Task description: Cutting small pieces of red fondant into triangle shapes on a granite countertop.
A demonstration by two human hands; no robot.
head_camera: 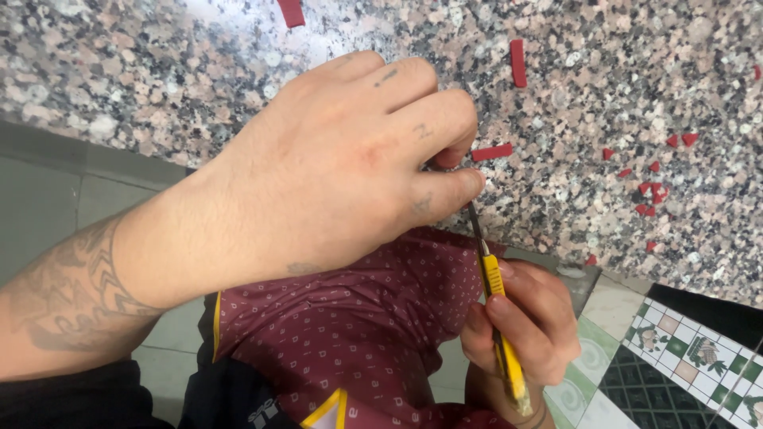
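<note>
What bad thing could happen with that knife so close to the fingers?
1. The knife in the right hand has its blade tip right at the left hand's fingers. A slip could cut them.
2. What the left hand pinches is hidden, so it may be small and could shift.
3. Red bits lie near the counter edge and could fall off.

I see my left hand (342, 159) filling the counter edge, blocking any approach from the left. My right hand (524, 318) and its yellow knife (497, 306) close the gap below. On the granite counter (119, 71), red strips (517, 62) and red chips (652, 191) clutter the right; the upper left lies open.
</note>
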